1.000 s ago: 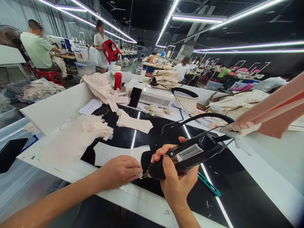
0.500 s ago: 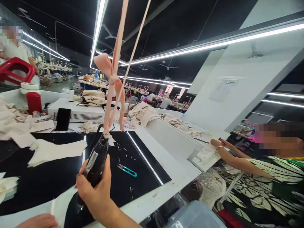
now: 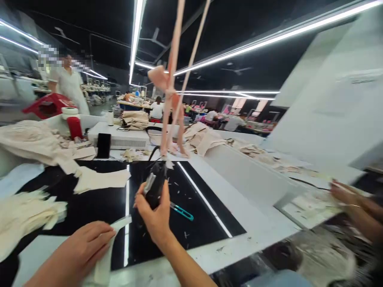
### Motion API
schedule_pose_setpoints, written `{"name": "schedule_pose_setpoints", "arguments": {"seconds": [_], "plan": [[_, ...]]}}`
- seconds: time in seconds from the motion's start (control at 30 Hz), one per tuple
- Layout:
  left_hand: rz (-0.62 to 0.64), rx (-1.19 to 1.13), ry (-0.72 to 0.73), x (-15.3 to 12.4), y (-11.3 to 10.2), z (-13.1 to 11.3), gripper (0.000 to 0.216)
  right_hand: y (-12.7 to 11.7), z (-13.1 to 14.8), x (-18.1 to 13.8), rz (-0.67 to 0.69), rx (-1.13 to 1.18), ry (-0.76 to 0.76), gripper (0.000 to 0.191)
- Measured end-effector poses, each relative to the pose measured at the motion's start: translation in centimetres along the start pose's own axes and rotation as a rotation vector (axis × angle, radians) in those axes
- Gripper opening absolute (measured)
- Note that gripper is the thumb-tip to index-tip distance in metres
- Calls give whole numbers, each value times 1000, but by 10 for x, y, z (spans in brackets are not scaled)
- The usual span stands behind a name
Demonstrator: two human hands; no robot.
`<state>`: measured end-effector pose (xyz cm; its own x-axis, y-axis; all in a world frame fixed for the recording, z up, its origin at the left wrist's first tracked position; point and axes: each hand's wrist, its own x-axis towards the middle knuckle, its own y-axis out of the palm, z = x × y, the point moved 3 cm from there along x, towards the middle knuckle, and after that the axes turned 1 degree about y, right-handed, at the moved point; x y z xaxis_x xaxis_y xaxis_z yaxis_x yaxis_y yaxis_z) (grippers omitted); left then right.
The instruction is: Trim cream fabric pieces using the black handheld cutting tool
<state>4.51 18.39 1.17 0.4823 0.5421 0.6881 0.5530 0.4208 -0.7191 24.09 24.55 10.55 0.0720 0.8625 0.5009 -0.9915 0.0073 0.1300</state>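
Gripping black cutter (image 3: 154,186) upright, right hand (image 3: 154,215) fingers wrapped around it, left hand (image 3: 82,249) fingers pinching cream fabric piece (image 3: 109,249)

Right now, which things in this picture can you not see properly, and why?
Head view only.
black handheld tool: its lower end is hidden inside the right hand.
pale fabric piece: partly under the left hand and cut by the bottom edge.
co-worker's hand: motion blur hides what it holds.
pink straps: their tops leave the upper edge.
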Motion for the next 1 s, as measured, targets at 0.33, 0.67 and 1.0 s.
{"name": "schedule_pose_setpoints", "arguments": {"seconds": [0.33,0.67,1.0], "plan": [[204,56,-138,38,-3,-15,19,-5,-21,34,-21,129,-46,27],[281,20,-300,64,18,-5,13,7,-24,29,32,141,-20,24],[279,35,-338,64,36,-2,6,7,-28,24,18,101,-33,22]]}}
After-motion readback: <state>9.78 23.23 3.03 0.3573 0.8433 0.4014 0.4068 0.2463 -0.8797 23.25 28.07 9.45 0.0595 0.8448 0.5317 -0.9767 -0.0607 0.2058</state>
